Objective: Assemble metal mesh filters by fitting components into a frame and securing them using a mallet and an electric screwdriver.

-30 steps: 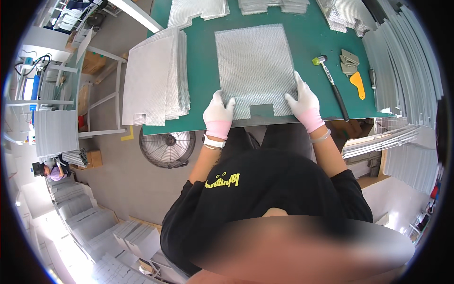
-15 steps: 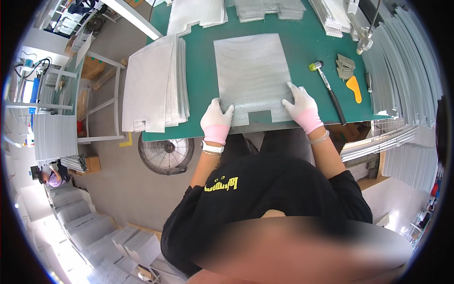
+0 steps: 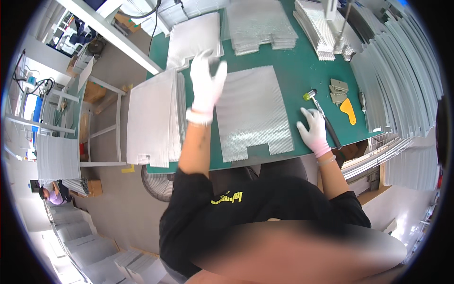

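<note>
A notched sheet of silvery mesh (image 3: 255, 111) lies flat on the green table in front of me, with no hand on it. My left hand (image 3: 206, 78), in a white glove, reaches forward over the table, fingers apart and empty. It is nearest the front corner of a stack of mesh sheets (image 3: 195, 40) at the back left; whether it touches that stack I cannot tell. Just right of the mesh sheet, my gloved right hand (image 3: 313, 130) is open with fingers spread, close to the handle of a hammer (image 3: 326, 118) with a yellow-green head.
Pale sheets (image 3: 153, 118) are stacked at the table's left. Further mesh stacks (image 3: 260, 23) lie along the back. Beyond the hammer are small grey plates (image 3: 338, 90), a yellow scraper (image 3: 348, 111) and many upright grey sheets (image 3: 395, 80). A fan (image 3: 158, 183) stands below the table's left edge.
Both hands have let go of the mesh sheet's sides. My left hand has moved forward toward the back-left stack; my right has shifted right toward the hammer. The whole view has tilted.
</note>
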Tool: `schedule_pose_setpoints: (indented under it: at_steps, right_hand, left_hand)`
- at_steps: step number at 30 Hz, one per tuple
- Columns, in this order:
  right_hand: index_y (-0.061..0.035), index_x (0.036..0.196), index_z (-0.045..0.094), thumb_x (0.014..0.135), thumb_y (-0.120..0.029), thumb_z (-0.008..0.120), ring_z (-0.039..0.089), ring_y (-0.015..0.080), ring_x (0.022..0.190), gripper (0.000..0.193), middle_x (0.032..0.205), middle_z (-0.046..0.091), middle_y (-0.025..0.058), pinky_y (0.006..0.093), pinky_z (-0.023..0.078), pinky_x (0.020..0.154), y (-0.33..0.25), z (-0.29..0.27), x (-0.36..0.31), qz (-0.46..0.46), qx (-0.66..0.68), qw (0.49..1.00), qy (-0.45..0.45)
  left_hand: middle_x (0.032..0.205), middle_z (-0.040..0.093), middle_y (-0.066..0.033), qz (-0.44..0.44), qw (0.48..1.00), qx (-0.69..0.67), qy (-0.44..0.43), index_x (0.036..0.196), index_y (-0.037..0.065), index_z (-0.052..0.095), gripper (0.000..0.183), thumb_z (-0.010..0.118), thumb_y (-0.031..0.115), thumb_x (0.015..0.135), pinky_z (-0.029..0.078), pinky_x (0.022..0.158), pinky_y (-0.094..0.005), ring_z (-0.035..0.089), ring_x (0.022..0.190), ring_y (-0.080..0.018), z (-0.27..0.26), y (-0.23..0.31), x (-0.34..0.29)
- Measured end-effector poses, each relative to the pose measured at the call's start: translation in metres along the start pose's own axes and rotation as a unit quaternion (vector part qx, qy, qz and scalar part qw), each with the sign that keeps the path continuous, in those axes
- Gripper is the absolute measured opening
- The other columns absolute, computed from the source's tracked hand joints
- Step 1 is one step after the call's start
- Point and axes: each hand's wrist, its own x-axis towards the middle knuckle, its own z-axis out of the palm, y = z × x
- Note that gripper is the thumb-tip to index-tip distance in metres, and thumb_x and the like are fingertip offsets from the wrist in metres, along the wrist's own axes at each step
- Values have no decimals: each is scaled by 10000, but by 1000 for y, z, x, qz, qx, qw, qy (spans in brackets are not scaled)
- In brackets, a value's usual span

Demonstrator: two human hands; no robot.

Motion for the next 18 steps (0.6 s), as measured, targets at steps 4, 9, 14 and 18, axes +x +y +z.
schedule_pose_setpoints:
  at_steps: [4,9,14,18]
  right_hand:
    - [-33,1205,622,796,-243,723,538,352,1147,470,1184,585,174,470,407,1001,-13,-6,8,-27,-20,999,-39]
    - [-36,1129,649,770,-244,720,556,349,1116,421,1150,599,163,470,426,975,-12,-9,10,-14,-12,999,-48]
    - [-34,1084,660,783,-289,694,568,342,1106,396,1142,609,159,467,441,968,-17,-15,15,-11,1,998,-63]
    - [-36,1110,650,793,-295,688,568,340,1095,411,1146,608,153,455,442,954,-18,-19,13,10,-16,997,-76]
  left_hand:
    - [1232,643,-233,-122,953,194,-198,1275,-13,581,606,631,447,883,462,1019,-449,594,1175,-392,92,-93,103]
    - [1292,608,-270,-248,880,207,-348,1272,-38,609,719,631,549,856,439,1060,-446,566,1240,-403,171,-146,143]
    - [1286,642,-184,-243,852,286,-365,1184,46,706,566,638,503,857,474,1025,-457,598,1219,-365,182,-142,163]
    - [1263,650,-193,-180,838,339,-388,1162,36,712,506,605,443,881,496,990,-452,615,1186,-370,178,-95,172]
